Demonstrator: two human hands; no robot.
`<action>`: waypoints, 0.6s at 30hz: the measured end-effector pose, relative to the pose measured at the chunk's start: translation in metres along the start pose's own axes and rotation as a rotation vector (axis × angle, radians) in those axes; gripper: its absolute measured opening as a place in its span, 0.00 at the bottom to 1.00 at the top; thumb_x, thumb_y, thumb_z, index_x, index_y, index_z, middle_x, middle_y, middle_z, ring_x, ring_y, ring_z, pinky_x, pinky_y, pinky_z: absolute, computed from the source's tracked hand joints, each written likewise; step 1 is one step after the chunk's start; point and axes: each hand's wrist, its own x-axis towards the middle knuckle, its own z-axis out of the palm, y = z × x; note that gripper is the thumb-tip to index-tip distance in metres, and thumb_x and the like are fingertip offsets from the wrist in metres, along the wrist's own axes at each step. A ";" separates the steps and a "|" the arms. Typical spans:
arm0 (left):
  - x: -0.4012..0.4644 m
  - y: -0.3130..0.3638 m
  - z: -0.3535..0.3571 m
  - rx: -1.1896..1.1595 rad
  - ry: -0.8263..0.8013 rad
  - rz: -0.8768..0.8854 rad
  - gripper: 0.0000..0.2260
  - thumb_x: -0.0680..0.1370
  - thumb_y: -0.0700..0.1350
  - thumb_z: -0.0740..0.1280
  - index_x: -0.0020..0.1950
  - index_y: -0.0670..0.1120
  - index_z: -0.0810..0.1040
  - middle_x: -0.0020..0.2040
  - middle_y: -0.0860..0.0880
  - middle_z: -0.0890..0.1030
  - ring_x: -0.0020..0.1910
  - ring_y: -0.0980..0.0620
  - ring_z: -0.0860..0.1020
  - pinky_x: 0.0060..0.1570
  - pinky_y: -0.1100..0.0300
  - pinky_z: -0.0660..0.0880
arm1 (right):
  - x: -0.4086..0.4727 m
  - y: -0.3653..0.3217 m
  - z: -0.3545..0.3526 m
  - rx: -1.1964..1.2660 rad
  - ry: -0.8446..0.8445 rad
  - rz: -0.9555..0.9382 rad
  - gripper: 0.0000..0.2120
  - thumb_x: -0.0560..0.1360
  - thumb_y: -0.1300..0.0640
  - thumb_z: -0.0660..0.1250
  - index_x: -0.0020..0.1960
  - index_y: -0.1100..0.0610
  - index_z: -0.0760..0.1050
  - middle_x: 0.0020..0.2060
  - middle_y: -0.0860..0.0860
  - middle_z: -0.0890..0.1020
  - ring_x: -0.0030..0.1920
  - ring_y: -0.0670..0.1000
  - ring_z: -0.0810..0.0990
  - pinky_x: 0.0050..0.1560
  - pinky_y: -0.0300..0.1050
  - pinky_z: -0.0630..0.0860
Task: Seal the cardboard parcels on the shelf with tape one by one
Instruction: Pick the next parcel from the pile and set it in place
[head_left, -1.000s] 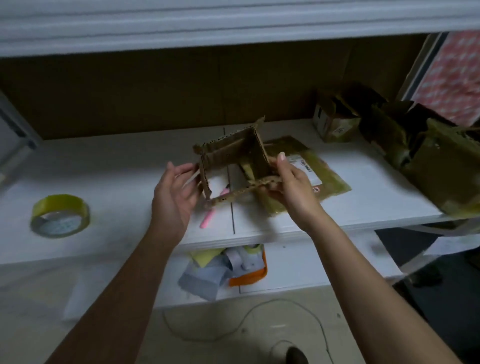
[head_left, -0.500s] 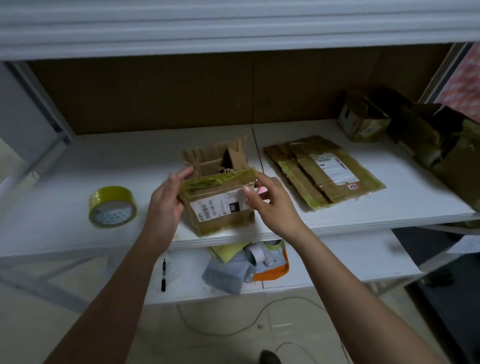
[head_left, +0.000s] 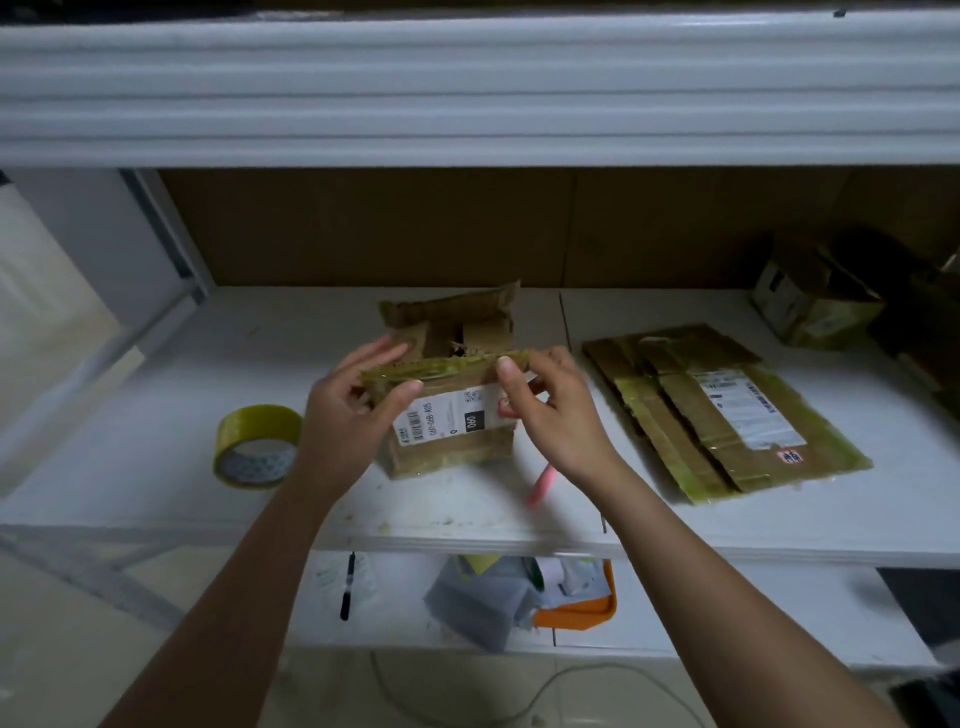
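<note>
Gripping the small brown cardboard parcel (head_left: 449, 410) at both ends, left hand (head_left: 353, 410) and right hand (head_left: 550, 410) steady it on the white shelf (head_left: 156, 467).
Flatten the flaps squarely before fetching the yellow tape roll (head_left: 257, 447) at left.

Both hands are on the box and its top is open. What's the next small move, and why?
Probably fold the back flaps down over the opening. The box stands upright, left hand and right hand pinching its front flap, the far flaps upright. The tape roll lies untouched to its left, so closing comes before taping.
</note>
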 end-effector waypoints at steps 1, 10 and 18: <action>0.002 -0.004 -0.002 0.005 0.027 -0.017 0.15 0.74 0.44 0.73 0.55 0.62 0.79 0.61 0.66 0.75 0.61 0.64 0.76 0.57 0.62 0.77 | 0.004 0.001 0.004 -0.008 -0.014 0.003 0.18 0.76 0.38 0.59 0.47 0.50 0.81 0.43 0.48 0.71 0.49 0.55 0.78 0.53 0.58 0.78; 0.018 -0.035 -0.022 -0.067 0.040 -0.163 0.10 0.74 0.44 0.73 0.54 0.52 0.79 0.56 0.53 0.80 0.54 0.51 0.81 0.45 0.62 0.81 | 0.027 0.022 0.025 0.066 0.027 0.133 0.12 0.78 0.52 0.67 0.59 0.51 0.69 0.47 0.53 0.76 0.34 0.51 0.83 0.34 0.52 0.82; 0.047 -0.043 -0.045 -0.009 -0.398 -0.194 0.32 0.74 0.54 0.71 0.69 0.76 0.59 0.76 0.60 0.58 0.68 0.49 0.70 0.58 0.53 0.77 | 0.042 0.005 0.020 -0.083 -0.173 0.138 0.29 0.79 0.61 0.60 0.66 0.28 0.63 0.68 0.44 0.64 0.50 0.47 0.79 0.37 0.41 0.80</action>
